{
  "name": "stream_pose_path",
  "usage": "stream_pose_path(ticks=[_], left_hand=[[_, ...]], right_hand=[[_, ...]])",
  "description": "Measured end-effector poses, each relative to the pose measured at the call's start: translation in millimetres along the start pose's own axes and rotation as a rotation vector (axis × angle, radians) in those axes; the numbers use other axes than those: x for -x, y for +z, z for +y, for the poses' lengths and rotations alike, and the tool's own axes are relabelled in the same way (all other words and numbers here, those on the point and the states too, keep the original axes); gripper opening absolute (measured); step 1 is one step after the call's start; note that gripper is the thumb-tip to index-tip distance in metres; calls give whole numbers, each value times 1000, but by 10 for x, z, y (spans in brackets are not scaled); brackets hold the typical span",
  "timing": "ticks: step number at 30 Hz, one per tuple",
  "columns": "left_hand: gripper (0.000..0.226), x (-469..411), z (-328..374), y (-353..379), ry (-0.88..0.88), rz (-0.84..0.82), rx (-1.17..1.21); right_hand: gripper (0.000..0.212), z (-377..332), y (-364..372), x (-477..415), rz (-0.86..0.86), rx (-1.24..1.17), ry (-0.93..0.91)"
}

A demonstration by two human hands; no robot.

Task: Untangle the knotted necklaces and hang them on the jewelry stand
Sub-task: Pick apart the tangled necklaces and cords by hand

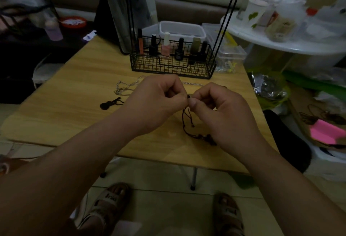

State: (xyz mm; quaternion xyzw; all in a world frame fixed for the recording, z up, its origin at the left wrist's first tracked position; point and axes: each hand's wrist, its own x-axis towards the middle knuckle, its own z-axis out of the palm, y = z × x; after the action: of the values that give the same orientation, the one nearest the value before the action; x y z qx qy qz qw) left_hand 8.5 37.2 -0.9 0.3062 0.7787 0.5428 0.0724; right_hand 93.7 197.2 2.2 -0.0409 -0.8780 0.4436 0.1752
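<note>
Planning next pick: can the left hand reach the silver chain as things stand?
Probably yes: the chain lies just beyond the left hand, nothing between. That hand pinches the cord, though, and must let go first.

Surface (74, 119): open wood along left and near edges. Obstructions: wire basket (172, 67) at far edge (bottles (165, 46) upright inside), silver chain (118, 90) and black pendant (109, 104) left of centre.

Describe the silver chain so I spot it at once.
On the table, look in front of the black wire basket. The silver chain lies loose there, partly behind the left hand. It alone is pale metal; the cord and pendant nearby are dark.
</note>
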Motion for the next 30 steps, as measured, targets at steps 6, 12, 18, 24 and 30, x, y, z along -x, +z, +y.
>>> stream_pose_path(ticks=[6,12,18,24,30], left_hand=[[9,-19,-15,15,-53,-6,97],[11,-14,-33,47,-61,-39,113],[10,7,-30,11,-90,-57,129],[13,13,7,48,-111,-40,164],[11,-10,-26,16,-128,63,79]], right_hand=[[12,-21,8,-31,-67,-681,360],[17,-19,12,-66,-310,-989,507],[17,65,-31,-74,-322,-917,419],[5,85,-7,-131,-171,-1274,503],[10,117,-180,-166,-190,-812,451]])
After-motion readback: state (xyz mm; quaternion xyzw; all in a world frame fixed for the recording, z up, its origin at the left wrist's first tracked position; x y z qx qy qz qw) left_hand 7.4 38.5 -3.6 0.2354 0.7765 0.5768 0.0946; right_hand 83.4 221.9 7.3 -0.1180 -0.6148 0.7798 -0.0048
